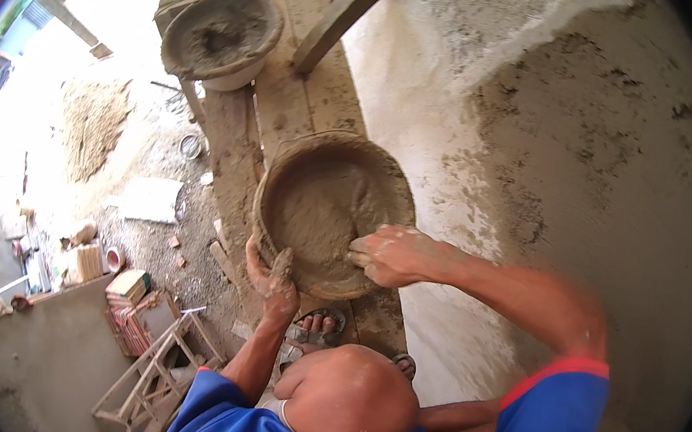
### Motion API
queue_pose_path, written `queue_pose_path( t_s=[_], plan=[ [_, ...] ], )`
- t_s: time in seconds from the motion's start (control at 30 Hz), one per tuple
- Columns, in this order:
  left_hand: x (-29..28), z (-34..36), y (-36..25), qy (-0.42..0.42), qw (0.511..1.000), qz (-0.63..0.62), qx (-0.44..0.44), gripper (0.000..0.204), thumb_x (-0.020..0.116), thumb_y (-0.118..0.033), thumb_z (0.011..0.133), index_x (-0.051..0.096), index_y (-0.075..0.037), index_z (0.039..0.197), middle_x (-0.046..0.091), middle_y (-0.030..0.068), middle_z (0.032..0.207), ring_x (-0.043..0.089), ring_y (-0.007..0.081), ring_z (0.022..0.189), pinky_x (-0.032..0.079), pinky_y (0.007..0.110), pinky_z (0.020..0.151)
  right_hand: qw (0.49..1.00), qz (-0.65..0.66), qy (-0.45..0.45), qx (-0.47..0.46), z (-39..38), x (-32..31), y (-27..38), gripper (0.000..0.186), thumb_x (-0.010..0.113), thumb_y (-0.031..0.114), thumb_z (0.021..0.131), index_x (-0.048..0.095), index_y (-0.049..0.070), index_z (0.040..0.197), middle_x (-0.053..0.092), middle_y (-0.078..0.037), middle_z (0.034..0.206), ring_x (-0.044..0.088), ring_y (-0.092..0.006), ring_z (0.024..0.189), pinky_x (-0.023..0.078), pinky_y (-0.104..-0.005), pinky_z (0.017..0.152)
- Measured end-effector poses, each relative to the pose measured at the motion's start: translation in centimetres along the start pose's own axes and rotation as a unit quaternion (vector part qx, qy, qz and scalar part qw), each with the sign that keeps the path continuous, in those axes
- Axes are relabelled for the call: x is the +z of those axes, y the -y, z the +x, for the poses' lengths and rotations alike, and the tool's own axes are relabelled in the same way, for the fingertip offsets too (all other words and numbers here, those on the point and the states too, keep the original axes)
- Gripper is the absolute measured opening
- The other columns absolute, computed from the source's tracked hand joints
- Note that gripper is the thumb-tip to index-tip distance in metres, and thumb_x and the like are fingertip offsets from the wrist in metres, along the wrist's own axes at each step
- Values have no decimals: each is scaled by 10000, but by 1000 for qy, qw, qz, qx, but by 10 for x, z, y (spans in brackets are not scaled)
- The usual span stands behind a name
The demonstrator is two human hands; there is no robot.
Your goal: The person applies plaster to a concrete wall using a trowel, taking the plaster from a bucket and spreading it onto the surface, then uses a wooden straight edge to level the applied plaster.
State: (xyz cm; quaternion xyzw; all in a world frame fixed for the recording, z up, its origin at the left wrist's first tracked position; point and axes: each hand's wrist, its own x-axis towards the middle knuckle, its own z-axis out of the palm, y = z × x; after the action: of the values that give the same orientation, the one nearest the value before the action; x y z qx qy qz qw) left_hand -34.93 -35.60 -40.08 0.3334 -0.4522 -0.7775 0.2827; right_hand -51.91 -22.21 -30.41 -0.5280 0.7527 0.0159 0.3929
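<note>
One round, dirt-caked basin (pixel 406 190) sits on the wooden planks (pixel 240 142), its grey-brown mix (pixel 313 212) wet and lumpy; the left hand (pixel 274 283) clasps the near-left rim, while the right hand (pixel 395 257) curls at the near-right side, and I can't tell whether it grips anything

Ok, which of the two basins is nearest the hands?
The lower basin in the picture: left hand on its rim, right hand reaching inside. The upper basin stands farther along the planks, untouched.
</note>
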Motion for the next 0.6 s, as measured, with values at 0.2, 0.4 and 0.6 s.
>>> queue_pose_path(
  t_s=[0.2, 0.4, 0.6],
  plan=[
    [1, 33, -15, 29, 997, -76, -1, 454, 601, 55, 780, 500, -10, 1218, 622, 90, 1082, 630, 192, 938, 532, 327, 855, 960, 243, -125, 64, -46, -2, 5, 455, 639, 214, 838, 587, 60, 1262, 636, -174, 1188, 630, -365, 975, 503, -440, 873],
    [4, 38, -25, 50, 994, -92, -28, 484, 626, 40, 750, 491, -4, 1212, 604, 64, 1102, 586, 164, 1000, 467, 317, 931, 960, -164, -225, 41, -88, -25, 11, 365, 620, 161, 837, 645, 170, 1201, 631, -76, 770, 656, -189, 682, 558, -348, 604],
    [7, 39, -20, 58, 997, -55, -16, 498, 609, 45, 742, 500, -1, 1225, 600, 69, 1122, 577, 157, 1009, 460, 310, 922, 652, -550, -520, -52, -36, -37, -25, 338, 601, 97, 810, 634, 90, 1146, 642, -77, 751, 661, -170, 679, 549, -323, 574]
  ],
)
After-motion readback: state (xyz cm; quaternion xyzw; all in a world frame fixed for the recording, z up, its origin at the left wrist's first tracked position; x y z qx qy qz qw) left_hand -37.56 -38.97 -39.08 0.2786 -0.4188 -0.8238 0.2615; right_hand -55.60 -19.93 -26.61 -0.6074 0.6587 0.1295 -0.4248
